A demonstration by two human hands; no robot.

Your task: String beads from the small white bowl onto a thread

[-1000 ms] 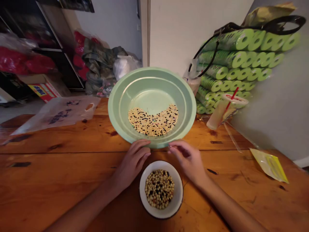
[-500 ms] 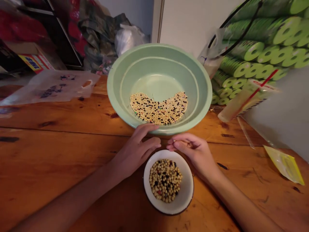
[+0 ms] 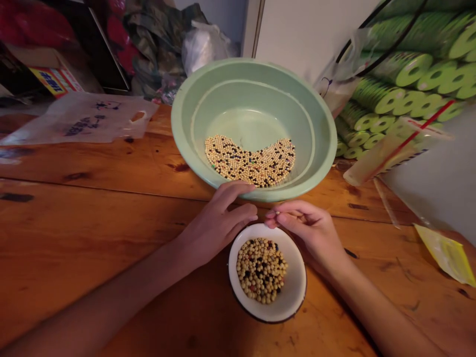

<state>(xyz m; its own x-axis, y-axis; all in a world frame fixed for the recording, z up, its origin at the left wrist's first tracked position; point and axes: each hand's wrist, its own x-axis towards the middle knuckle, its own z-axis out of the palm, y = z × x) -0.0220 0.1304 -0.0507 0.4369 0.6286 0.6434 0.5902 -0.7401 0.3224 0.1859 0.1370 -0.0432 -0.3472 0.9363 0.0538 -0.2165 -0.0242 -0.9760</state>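
My right hand pinches a tiny pale bead between thumb and forefinger, just above the far right rim of a white bowl. Inside that bowl lie larger round beads, mostly tan, with black ones and a few red. To the bowl's left, my left hand is open, its forefinger stretched out at the near rim of a green basin; whether it touches the rim I cannot tell. Many small beads, cream and black with a few coloured ones, form a crescent on the basin's near floor.
The wooden table carries a flattened plastic bag at the back left. At right stand a clear cup with a red straw and a yellow packet. Green wrapped rolls are stacked behind, near a black cable.
The camera view has turned slightly, so the basin, bowl and hands appear farther right and a little higher. Both hands keep nearly the same pose, and the pinched bead shows more plainly.
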